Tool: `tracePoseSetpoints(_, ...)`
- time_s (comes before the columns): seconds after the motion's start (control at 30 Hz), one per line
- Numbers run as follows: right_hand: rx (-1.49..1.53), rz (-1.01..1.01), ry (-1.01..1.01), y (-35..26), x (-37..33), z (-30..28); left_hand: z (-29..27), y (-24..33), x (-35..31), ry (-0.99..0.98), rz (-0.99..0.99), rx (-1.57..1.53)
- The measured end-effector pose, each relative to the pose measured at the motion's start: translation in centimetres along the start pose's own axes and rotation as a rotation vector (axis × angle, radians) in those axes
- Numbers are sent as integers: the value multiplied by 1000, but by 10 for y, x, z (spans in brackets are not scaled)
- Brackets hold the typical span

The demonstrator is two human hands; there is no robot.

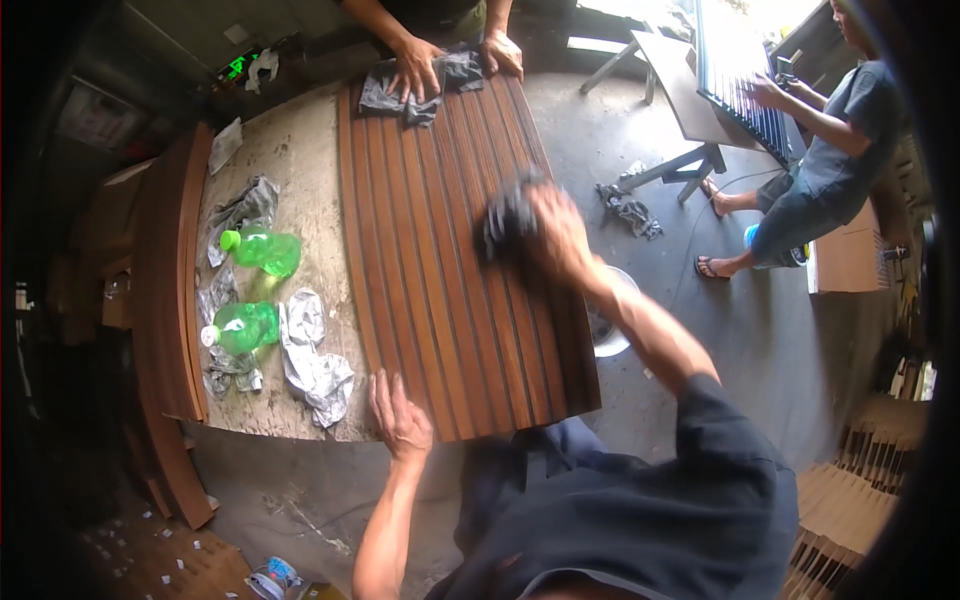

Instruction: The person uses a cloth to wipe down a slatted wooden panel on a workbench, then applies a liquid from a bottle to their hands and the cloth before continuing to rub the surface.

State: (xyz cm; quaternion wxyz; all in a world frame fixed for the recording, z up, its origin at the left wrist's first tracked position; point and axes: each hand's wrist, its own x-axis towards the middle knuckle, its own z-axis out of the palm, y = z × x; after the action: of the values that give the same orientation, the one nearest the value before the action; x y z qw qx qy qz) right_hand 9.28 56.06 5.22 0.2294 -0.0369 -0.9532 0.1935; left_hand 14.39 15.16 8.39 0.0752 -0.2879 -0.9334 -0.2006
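A brown slatted wooden panel (450, 290) lies flat on the worktable before me. My right hand (558, 235), blurred by motion, presses a dark grey rag (512, 215) onto the panel toward its right side; the fingers are closed over the cloth. My left hand (402, 418) rests at the panel's near left corner, fingers stretched out flat, holding nothing. Across the panel, a co-worker's hand (415, 68) lies spread on a grey rag (385, 95) at the far end, and the co-worker's other hand (502, 52) grips the far right corner.
Two green bottles (268, 252) lie on the worn tabletop (320, 180), beside a pale crumpled cloth (318, 365). Brown boards (170, 280) stand along the left edge. A white bucket (612, 325) sits below the panel's right side. At right, another person (845, 140) works at a trestle stand (690, 90).
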Motion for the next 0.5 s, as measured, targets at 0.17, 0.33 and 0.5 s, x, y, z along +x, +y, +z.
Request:
tracePoseSetpoints(0.17,-48,109,127,84,141,40,6,7,5,11,43,12)
tracePoseSetpoints(0.33,-9,19,167,67,106,36,5,4,10,30,50,21)
tracePoseSetpoints(0.5,81,95,-57,-41,-60,-27,-1,2,8,-16,-23,-5)
